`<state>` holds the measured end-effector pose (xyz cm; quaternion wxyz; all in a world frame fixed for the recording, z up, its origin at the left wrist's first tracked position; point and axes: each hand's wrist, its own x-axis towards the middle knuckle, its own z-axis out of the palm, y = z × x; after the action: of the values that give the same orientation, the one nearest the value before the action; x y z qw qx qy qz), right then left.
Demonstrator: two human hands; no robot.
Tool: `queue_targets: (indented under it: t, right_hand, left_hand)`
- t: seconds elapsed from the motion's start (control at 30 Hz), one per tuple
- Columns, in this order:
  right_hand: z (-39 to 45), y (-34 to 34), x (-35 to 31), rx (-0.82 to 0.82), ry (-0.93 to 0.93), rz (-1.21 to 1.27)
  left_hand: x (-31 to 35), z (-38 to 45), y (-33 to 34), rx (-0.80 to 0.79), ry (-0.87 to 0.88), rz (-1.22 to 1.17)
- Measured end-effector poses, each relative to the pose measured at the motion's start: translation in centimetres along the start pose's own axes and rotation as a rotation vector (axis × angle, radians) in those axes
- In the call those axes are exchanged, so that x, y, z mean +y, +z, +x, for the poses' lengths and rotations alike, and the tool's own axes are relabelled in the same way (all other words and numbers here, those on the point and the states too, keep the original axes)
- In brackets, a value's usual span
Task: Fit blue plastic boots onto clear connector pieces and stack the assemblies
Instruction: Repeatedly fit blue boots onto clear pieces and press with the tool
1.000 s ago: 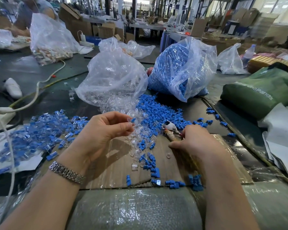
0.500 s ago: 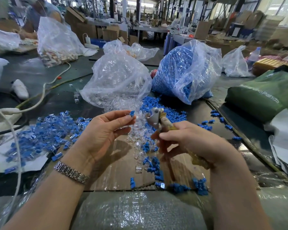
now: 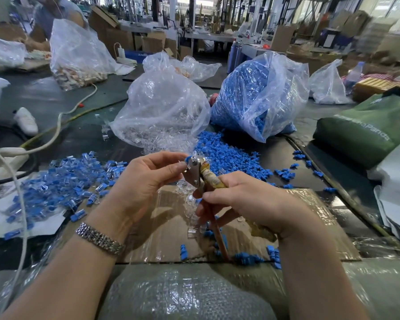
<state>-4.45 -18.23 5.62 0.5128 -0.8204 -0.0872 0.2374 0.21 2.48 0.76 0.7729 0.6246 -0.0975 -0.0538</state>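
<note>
My left hand (image 3: 146, 179) pinches a small blue boot on a clear connector (image 3: 187, 159) between thumb and fingertips, right at the metal head of a pair of pliers (image 3: 198, 172). My right hand (image 3: 247, 202) grips the pliers' taped handles, head pointing up and left. Loose blue boots (image 3: 226, 155) lie scattered behind the hands. Several clear connector pieces (image 3: 192, 218) lie on the cardboard (image 3: 166, 227) under the hands. A pile of finished blue-and-clear assemblies (image 3: 65, 181) lies on the left.
A clear bag of connectors (image 3: 162, 112) and a bag of blue boots (image 3: 259, 95) stand behind. A green bag (image 3: 365, 130) lies right. White cables (image 3: 56, 125) cross the left side. Another person (image 3: 56, 12) works at far left.
My right hand picked the pliers up off the cardboard and raised them to the piece in my left hand. The left hand has stayed nearly where it was.
</note>
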Motion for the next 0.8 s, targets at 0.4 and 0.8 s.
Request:
queue_targets:
  t: [0.4,0.8]
  right_hand:
    - [1.0,1.1,-0.1,0.129,-0.024,-0.109]
    - [0.8,-0.5,0.6,0.112,0.005,-0.041]
  left_hand:
    - [0.2,-0.3,0.8,0.113,0.097,0.195]
    - [0.0,-0.1,-0.5,0.242,0.170,0.277]
